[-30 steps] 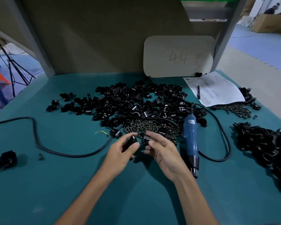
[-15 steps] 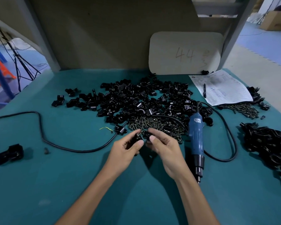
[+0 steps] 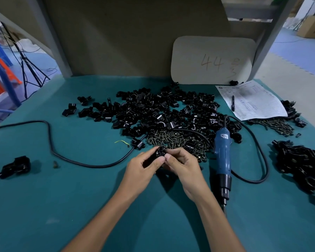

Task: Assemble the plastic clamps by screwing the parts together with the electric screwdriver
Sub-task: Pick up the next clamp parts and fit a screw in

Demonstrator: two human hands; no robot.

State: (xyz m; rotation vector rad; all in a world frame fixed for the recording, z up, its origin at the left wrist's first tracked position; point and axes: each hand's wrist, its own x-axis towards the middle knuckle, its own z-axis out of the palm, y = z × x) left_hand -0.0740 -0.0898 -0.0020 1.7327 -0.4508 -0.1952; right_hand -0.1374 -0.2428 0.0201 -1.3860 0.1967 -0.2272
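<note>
Head view: both hands meet over the teal table [image 3: 65, 206], just near of the scattered parts. The left hand [image 3: 144, 168] and the right hand [image 3: 182, 166] are pressed together, fingertips pinched from either side on one small black clamp piece [image 3: 160, 153] held just above the table. Right behind them lies a heap of dark screws [image 3: 178, 140], and beyond that a wide pile of loose black clamp parts [image 3: 153, 110]. The blue electric screwdriver [image 3: 222, 157] lies flat on the table just right of the right hand, untouched, its bit end pointing near and its black cord [image 3: 258, 157] looping to the right. A mound of black clamps [image 3: 304, 164] sits at the far right edge. A printed sheet [image 3: 253, 102] with a pen [image 3: 232, 103] on it lies far right.
</note>
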